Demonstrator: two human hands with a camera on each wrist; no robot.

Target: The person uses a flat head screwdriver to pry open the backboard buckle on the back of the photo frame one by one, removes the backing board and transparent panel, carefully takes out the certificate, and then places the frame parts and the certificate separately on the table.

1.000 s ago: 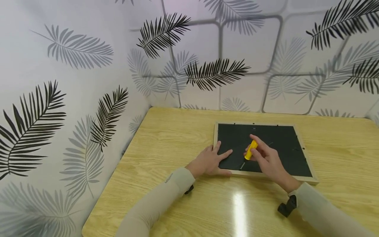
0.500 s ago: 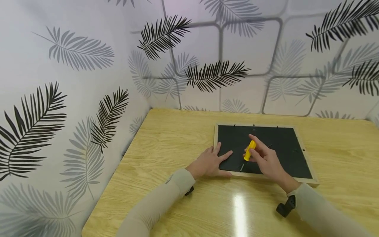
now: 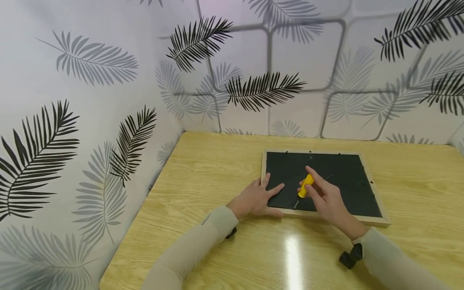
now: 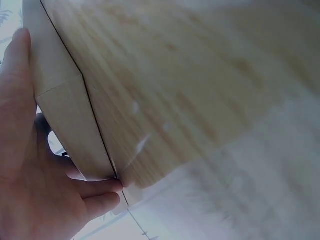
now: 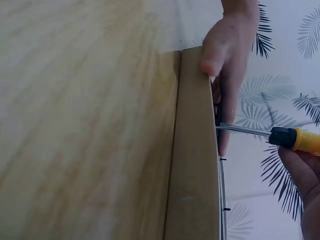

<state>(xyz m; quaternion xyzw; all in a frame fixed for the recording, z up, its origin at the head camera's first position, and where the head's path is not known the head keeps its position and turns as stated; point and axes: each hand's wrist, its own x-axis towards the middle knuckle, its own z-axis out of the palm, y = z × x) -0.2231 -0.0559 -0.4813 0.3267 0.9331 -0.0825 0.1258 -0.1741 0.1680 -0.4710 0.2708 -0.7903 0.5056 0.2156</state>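
Observation:
A picture frame lies on the table with its black backing board facing up. Spread over the frame's near left corner, my left hand has fingers on the backing and the thumb along the near rim. My right hand grips the yellow handle of a screwdriver, index finger extended near the handle's end. The screwdriver slants down, its tip at the near inside edge of the frame. In the right wrist view, the screwdriver's metal shaft reaches the frame's edge beside small black tabs.
The wooden table extends around the frame on all sides. Behind it and to the left stand white walls with a leaf pattern. A black strap piece sits at my right wrist.
My right hand and the screwdriver shift only slightly, with the tip staying at the near inside edge. My left hand keeps its place on the frame.

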